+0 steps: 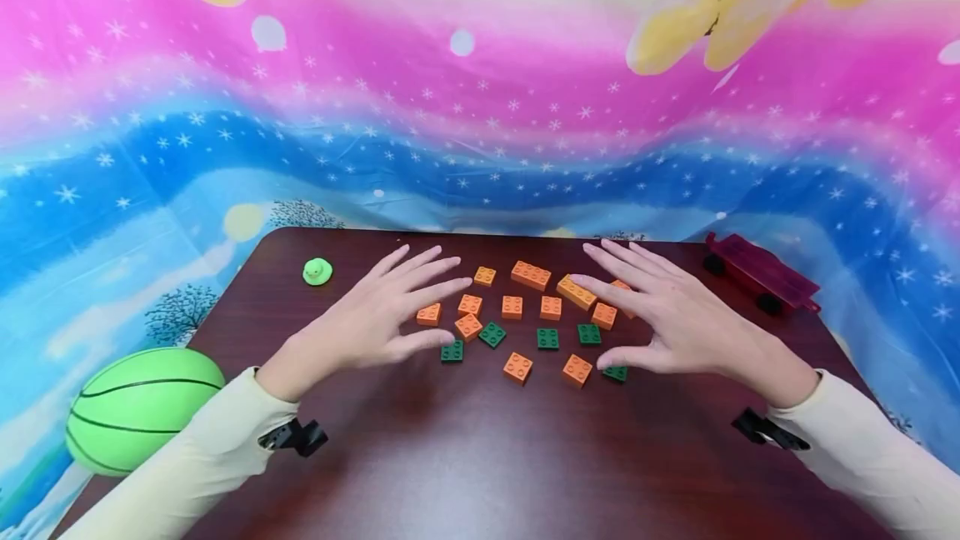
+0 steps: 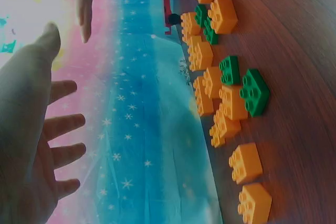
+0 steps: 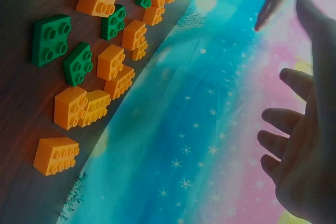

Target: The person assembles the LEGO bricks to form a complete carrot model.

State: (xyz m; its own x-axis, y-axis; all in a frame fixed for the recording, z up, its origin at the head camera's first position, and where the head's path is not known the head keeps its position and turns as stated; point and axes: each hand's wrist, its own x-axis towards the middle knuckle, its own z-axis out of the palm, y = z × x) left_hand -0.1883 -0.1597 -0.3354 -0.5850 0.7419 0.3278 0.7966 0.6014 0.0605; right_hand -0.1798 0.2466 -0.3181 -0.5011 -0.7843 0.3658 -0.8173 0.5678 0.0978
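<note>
The left hand (image 1: pixel 367 315) hung open over the table (image 1: pixel 465 457), left of the middle of the head frame, its fingers spread and pointing to the upper right, its thumb lowest and reaching inward. The right hand (image 1: pixel 667 315) mirrored it right of the middle, also open, fingers fanned toward the upper left; both were free of any grip, and both wrist views showed them well apart from the bricks. Orange bricks (image 1: pixel 517 367) and green bricks (image 1: pixel 547 338) lay scattered between and partly beneath them, around the centre of the head frame, the green ones mostly toward the lower side of the group. From the head view, the right hand's index finger crossed in front of an orange brick near the group's right end and its thumb overlapped a green one, while the left thumb tip showed just above the green brick farthest left. A duck (image 1: pixel 317 272) stood on the table at centre left, a ball (image 1: pixel 142 407) sat at lower left, partly behind the left sleeve (image 1: pixel 187 461), and a red skateboard (image 1: pixel 765 273) lay at the right. A patterned cloth (image 1: pixel 480 148) filled the upper frame behind the table.
</note>
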